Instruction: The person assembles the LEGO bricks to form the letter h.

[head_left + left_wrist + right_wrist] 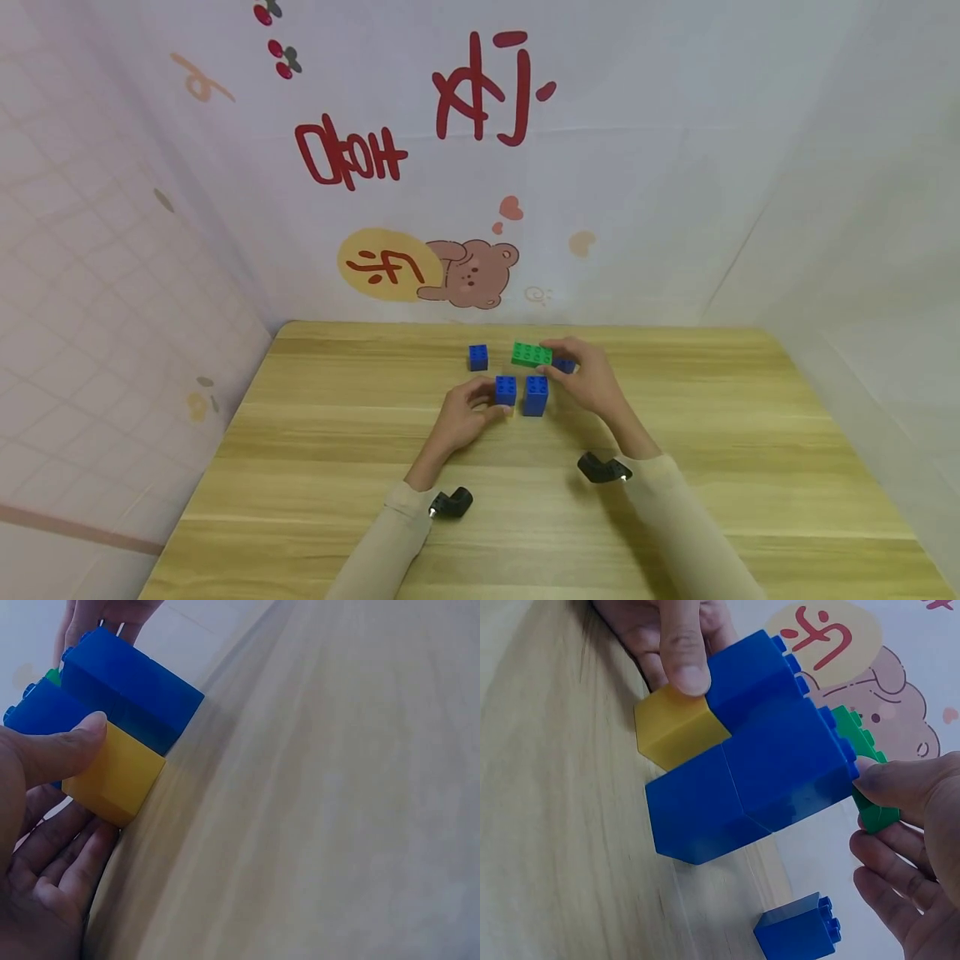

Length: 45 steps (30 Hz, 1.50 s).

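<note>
Nearest the camera, two pale sleeves (382, 546) stretched across the wood-grain table (517, 550). Toward its far side, the left hand (462, 418) and the right hand (588, 377) each had a closed grip. Between them a tall blue stack (536, 398), two bricks high, stood upright; just beside it, the left grip held a blue-and-yellow stack (506, 390), blue on top. The right grip pinched a green brick (528, 355) by one end, behind the tall blue stack and fixed to neither stack. Smallest were a lone blue brick (477, 358) beyond the left hand and a second blue brick (566, 365) partly hidden by the right hand. The work looked partway along: two stacks joined, the green brick and both blue singles not yet attached
</note>
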Each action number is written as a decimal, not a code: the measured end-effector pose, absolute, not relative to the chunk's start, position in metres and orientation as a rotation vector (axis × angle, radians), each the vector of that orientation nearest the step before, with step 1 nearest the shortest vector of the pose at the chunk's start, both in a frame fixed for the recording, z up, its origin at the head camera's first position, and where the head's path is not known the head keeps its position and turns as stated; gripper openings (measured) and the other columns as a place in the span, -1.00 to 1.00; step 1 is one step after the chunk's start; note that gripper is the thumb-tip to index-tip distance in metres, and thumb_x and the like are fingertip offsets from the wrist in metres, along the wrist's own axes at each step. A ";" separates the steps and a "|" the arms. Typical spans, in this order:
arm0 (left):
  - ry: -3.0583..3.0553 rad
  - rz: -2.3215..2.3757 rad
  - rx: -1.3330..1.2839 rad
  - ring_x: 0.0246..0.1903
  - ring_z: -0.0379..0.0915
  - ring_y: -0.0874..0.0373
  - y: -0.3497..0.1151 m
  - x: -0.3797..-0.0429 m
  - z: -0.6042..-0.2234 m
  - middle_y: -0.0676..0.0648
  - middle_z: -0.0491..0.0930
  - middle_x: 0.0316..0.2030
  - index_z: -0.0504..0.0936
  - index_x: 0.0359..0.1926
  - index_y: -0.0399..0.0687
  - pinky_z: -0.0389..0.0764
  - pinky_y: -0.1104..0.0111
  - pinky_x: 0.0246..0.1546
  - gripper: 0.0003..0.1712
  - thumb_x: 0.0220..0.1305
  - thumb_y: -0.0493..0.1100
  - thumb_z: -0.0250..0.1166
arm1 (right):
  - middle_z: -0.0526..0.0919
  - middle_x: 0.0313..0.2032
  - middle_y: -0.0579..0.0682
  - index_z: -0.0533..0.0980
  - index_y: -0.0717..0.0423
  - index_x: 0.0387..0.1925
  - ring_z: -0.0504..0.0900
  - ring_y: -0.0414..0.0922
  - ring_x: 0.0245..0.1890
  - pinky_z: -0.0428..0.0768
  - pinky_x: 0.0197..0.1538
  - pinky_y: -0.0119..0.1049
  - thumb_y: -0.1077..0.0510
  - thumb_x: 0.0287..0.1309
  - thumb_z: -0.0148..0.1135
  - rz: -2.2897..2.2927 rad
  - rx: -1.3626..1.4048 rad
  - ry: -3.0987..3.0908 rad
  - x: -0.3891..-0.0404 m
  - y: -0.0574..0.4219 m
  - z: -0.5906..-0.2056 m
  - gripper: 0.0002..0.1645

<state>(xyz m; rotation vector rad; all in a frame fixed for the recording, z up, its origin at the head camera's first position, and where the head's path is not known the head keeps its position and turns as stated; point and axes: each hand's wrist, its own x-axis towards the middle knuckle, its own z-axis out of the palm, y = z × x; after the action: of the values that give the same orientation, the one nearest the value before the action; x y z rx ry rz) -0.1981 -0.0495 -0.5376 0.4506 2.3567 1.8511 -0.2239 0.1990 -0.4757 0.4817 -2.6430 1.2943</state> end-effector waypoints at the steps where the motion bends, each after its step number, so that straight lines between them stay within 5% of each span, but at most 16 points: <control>1: 2.351 1.859 0.450 0.05 0.65 0.00 -0.049 -0.198 -0.537 -0.11 0.71 0.03 0.69 0.06 -0.03 0.66 0.10 0.24 -0.62 0.21 -0.19 0.52 | 0.76 -0.04 0.10 0.64 0.13 0.15 0.75 0.18 -0.06 0.69 0.10 0.18 0.16 0.18 0.50 1.294 0.484 -2.635 -0.222 0.199 -0.475 -0.51; 7: 2.324 1.887 0.434 0.11 0.62 -0.11 -0.045 -0.197 -0.536 -0.19 0.68 0.07 0.67 0.09 -0.11 0.61 0.01 0.29 -0.59 0.22 -0.26 0.50 | 0.76 -0.08 0.07 0.64 0.09 0.15 0.73 0.16 -0.10 0.66 0.10 0.23 0.12 0.19 0.50 1.332 0.449 -2.624 -0.213 0.201 -0.472 -0.52; 20: 2.341 1.861 0.479 0.09 0.63 0.04 -0.047 -0.195 -0.534 -0.08 0.71 0.04 0.67 0.09 0.00 0.65 0.17 0.25 -0.61 0.25 -0.17 0.49 | 0.75 0.02 0.00 0.66 -0.02 0.13 0.74 0.02 -0.08 0.67 0.13 0.22 0.11 0.20 0.49 1.430 0.495 -2.567 -0.200 0.193 -0.473 -0.56; 45: 2.222 1.943 0.490 0.30 0.52 -0.02 -0.059 -0.191 -0.517 -0.09 0.56 0.24 0.51 0.34 0.06 0.56 0.13 0.36 -0.35 0.25 -0.10 0.51 | 0.75 0.06 0.03 0.63 0.17 0.15 0.70 0.08 0.11 0.65 0.24 0.14 0.21 0.16 0.51 1.439 0.591 -2.521 -0.184 0.180 -0.482 -0.50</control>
<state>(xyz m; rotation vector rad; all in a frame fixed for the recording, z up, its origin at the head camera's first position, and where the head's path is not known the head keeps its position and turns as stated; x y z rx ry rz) -0.1914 -0.0593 -0.5167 0.4896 2.2216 1.9433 -0.1841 0.1804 -0.4815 0.5906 -2.5205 1.4385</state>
